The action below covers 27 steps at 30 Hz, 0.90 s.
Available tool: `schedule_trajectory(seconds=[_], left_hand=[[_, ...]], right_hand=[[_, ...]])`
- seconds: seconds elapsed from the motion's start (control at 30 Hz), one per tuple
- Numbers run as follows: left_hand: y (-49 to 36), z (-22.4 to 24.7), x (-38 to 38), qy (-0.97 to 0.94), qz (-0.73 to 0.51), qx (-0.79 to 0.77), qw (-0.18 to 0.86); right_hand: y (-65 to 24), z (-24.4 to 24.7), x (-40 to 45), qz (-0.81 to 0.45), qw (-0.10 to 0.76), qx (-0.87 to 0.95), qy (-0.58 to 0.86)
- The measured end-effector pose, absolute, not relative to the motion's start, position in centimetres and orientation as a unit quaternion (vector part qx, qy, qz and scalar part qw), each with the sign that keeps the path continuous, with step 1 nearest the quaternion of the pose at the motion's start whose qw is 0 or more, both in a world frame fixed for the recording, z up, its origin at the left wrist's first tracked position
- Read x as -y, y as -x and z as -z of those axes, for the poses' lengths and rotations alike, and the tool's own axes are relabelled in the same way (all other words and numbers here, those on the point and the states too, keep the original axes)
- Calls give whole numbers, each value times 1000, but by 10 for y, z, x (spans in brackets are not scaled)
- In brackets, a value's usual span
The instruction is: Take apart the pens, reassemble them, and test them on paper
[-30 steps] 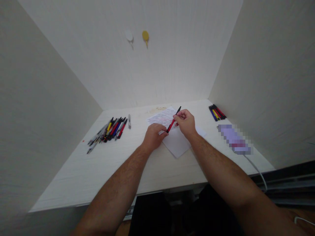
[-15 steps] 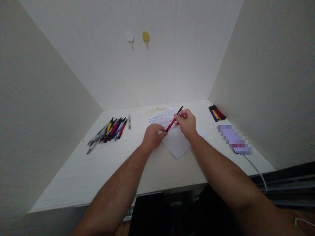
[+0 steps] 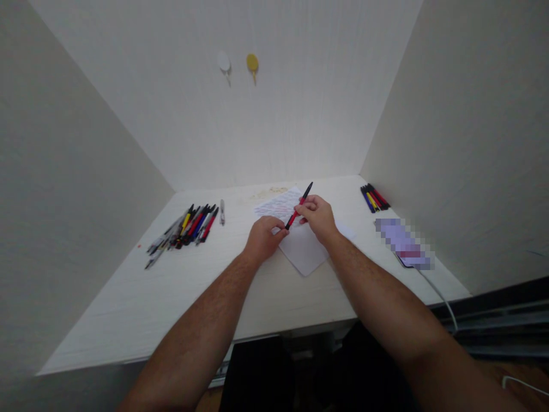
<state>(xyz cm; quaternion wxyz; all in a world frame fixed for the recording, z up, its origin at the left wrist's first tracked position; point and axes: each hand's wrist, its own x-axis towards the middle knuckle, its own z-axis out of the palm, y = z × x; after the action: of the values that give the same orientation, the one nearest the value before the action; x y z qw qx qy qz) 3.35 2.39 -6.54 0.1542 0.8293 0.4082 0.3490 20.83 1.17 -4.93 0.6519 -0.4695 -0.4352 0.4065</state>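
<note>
A red pen (image 3: 292, 218) with black ends is held at a slant between my two hands, its far tip up and to the right. My right hand (image 3: 317, 216) pinches it around the middle of the barrel. At its lower black end, the thumb and fingers of my left hand (image 3: 266, 236) are closed on it. Beneath the hands lies a sheet of paper (image 3: 305, 257), blank on the near part. Rows of coloured scribbles cover a paper (image 3: 274, 206) on the far side, partly hidden by my hands.
To the left lies a heap of pens (image 3: 184, 229) in several colours, with one clear pen (image 3: 222, 212) beside it. A small row of pens (image 3: 374, 198) sits at the far right, near a blurred-out phone (image 3: 403, 243) with a white cable (image 3: 440, 292). Two hooks, white (image 3: 223, 61) and yellow (image 3: 252, 62), hang on the back wall.
The red pen stands slightly steeper, and my right hand has shifted a little left along with it. Both hands keep their grip. The whole view has moved slightly.
</note>
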Motion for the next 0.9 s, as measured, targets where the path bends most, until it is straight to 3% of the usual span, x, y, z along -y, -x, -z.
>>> schedule_trajectory(seconds=[0.2,0.6,0.7,0.77,0.9], left_hand=[[-32,69,-31,-831,-341,-412,155],[-28,75,-46,-831,-297,-448,142],[-28,78,-47,-835,-290,-446,139],[-28,79,-48,-835,-293,-446,136],[-28,81,-49,-834,-302,-442,131]], right_hand=[[-204,56,-11,-457,558,496,484],[-225,63,-23,-402,601,348,598],[-242,61,-29,-322,529,375,690],[-260,58,-32,-199,426,409,782],[-307,52,-29,-92,330,415,843]])
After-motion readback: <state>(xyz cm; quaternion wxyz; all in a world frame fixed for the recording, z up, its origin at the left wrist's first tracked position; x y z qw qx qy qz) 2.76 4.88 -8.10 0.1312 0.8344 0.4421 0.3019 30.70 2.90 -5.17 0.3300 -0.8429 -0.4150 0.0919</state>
